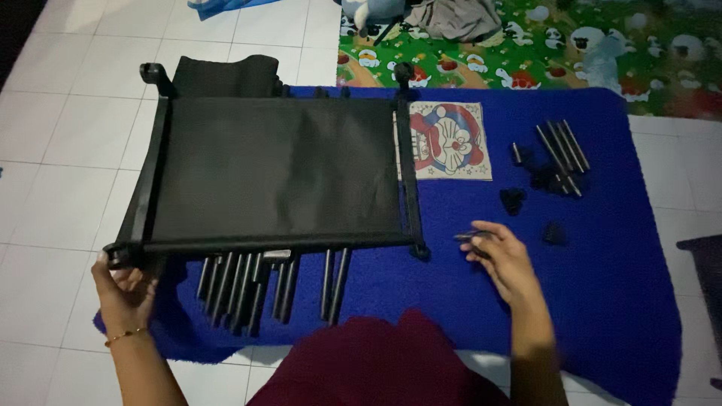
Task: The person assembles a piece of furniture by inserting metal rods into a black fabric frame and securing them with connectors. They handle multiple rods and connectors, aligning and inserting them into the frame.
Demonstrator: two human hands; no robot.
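Left hand (124, 289) grips the shelf frame (274, 169) corner; right hand (500, 256) pinches a small rod (468, 236).
I judge the frame light, rigid at the rails, cloth middle slack; best held by corners. Loose tubes (562, 154) at 2 o'clock.

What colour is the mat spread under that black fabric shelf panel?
Deep blue. The mat shows best in the head view, lying under the black fabric panel.

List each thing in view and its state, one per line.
Black fabric frame: flat on the blue mat.
Left hand: gripping the frame's near corner.
Right hand: holding a small dark piece.
Loose tubes: lying in a bunch.
Connectors: scattered, unattached.
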